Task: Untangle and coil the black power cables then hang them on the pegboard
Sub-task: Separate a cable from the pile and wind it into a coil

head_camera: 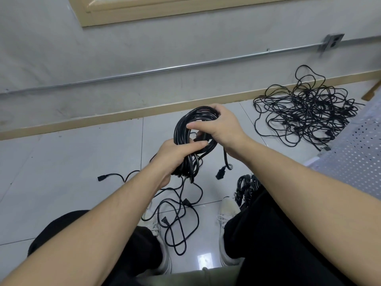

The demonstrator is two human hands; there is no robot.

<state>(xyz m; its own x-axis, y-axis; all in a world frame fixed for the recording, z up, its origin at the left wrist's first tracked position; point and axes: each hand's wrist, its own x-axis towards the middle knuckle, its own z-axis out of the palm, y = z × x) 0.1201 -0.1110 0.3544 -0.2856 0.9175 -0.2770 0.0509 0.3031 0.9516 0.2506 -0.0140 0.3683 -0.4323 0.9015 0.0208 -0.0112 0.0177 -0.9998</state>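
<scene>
Both hands' grip encircles black coil (190,129)

The lower part of the coil (191,129) is covered by the left hand (173,155), and its upper right arc by the right hand (218,124). The fingertips of both hands are hidden among the strands. The small bundle (245,185) at 5 o'clock is partly concealed behind the right forearm and trouser leg. The pegboard (356,153) at 3 o'clock is cut off by the right edge. Single cables in the tangled heap (305,108) at 2 o'clock cannot be traced.
</scene>
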